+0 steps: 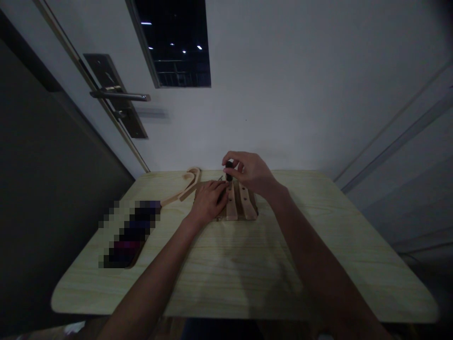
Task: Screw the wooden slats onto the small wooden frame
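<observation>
Near the far edge of the table, my left hand (pixel 211 200) lies over a brown wooden board (pixel 239 211) with its fingers stretched out. Its fingertips and thumb touch or nearly touch a pale wooden strip (pixel 231 210) on that board. Beside it is a second pale wooden strip (pixel 249 208) with dark holes. My right hand (pixel 251 171) pinches the dark handle of an upright screwdriver (pixel 229 165) between thumb and fingers, over the top end of the first strip. The screwdriver's tip is too small to make out.
A curved, hook-shaped wooden piece (pixel 191 183) lies left of the board. A phone-like flat object (pixel 132 236), blurred by pixels, is at the left of the table (pixel 219 269). Behind stands a white door (pixel 283 94) with a metal handle (pixel 120 96).
</observation>
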The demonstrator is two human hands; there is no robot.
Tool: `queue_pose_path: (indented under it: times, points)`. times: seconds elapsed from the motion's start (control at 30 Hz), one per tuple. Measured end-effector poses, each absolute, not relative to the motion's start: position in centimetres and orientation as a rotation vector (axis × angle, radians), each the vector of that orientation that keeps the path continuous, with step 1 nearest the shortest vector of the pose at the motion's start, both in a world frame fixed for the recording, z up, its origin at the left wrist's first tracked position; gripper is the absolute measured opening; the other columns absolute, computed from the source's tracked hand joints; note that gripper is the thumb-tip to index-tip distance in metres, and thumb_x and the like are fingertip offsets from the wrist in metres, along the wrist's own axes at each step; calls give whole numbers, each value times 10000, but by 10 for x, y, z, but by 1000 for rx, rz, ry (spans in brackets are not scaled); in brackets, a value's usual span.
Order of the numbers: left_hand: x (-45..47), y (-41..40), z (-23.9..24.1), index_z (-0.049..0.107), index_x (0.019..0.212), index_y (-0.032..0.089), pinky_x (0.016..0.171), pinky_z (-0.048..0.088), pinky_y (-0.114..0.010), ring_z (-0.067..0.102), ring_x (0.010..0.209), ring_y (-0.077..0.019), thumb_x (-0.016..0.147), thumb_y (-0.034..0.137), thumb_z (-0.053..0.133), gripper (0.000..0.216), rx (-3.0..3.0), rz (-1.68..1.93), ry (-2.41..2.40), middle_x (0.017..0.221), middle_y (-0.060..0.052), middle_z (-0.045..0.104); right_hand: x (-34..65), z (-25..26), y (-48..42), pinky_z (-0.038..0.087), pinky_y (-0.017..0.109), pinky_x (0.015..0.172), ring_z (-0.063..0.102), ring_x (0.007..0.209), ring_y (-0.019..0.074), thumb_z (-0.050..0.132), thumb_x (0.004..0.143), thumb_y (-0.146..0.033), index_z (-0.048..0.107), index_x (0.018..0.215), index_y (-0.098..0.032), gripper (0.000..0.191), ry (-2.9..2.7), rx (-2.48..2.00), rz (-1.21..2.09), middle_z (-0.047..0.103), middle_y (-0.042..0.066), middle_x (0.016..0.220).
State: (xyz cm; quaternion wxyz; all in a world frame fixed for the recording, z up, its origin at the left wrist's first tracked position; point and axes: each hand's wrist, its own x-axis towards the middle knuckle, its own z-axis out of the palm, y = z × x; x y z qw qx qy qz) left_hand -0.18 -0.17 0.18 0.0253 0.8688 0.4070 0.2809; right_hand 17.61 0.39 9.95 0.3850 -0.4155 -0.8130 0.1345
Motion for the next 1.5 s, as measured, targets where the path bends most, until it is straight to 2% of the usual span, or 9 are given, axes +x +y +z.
queue_pose_path:
  times: [0.17, 0.4, 0.6, 0.73, 0.93, 1.07, 1.23, 1.4, 1.5]
  points:
    - [-2, -1, 0, 629, 1228, 154, 1005, 477, -497, 587, 1155, -296, 973, 294, 454, 339, 2705, 864, 1274, 1241, -133, 667, 178, 93, 12, 445, 281, 681, 556, 671, 135, 676, 829, -242, 672, 871, -162, 91, -2057, -1009, 228, 642, 42, 834]
    - [-2, -2, 1, 620, 1246, 145, 994, 481, -513, 591, 1146, -299, 972, 287, 455, 350, 2696, 839, 1280, 1252, -140, 663, 181, 89, 13, 505, 315, 764, 652, 879, 185, 512, 884, -172, 692, 1080, -184, 266, -2068, -950, 323, 727, 81, 1090]
    - [-2, -2, 0, 616, 1249, 142, 998, 477, -511, 582, 1163, -297, 977, 298, 455, 353, 2683, 868, 1265, 1252, -146, 659, 177, 97, 7, 476, 287, 694, 600, 640, 126, 596, 841, -204, 694, 1000, -168, 190, -2057, -1022, 347, 738, 46, 923]
    - [-2, -1, -1, 615, 1252, 142, 1007, 472, -508, 577, 1166, -294, 981, 300, 452, 354, 2680, 864, 1268, 1256, -140, 659, 176, 98, 6, 423, 264, 644, 543, 577, 103, 655, 808, -256, 621, 858, -177, 99, -2031, -1068, 320, 655, -3, 751]
    - [-2, -1, 1, 616, 1252, 139, 1007, 475, -500, 580, 1159, -294, 978, 297, 453, 355, 2694, 858, 1262, 1248, -141, 661, 175, 93, 7, 391, 250, 594, 538, 589, 116, 681, 781, -329, 476, 780, -212, 236, -1969, -1080, 387, 575, -31, 653]
    - [-2, -1, 0, 625, 1233, 125, 995, 480, -510, 583, 1150, -307, 968, 276, 470, 342, 2709, 866, 1268, 1231, -152, 669, 175, 92, 8, 410, 250, 605, 564, 623, 125, 667, 804, -317, 563, 921, -200, 196, -1988, -1028, 451, 627, -19, 723]
    - [-3, 0, -1, 616, 1248, 130, 1011, 471, -511, 583, 1166, -300, 971, 276, 477, 343, 2708, 851, 1240, 1270, -144, 656, 179, 91, 12, 444, 309, 827, 611, 857, 162, 463, 919, -180, 690, 1059, -193, 267, -2199, -936, 359, 705, 61, 968]
    - [-2, -1, 0, 621, 1246, 155, 1002, 480, -507, 585, 1168, -301, 969, 287, 476, 340, 2698, 865, 1267, 1260, -133, 661, 184, 88, 11, 435, 341, 902, 578, 985, 196, 401, 905, -154, 591, 1308, -154, 446, -2322, -937, 364, 661, 117, 1106]
    - [-2, -2, 1, 621, 1246, 140, 1001, 478, -520, 579, 1179, -311, 971, 287, 465, 348, 2690, 852, 1277, 1270, -144, 655, 185, 91, 9, 429, 333, 876, 574, 951, 195, 417, 905, -181, 584, 1271, -176, 403, -2324, -906, 431, 661, 94, 1110]
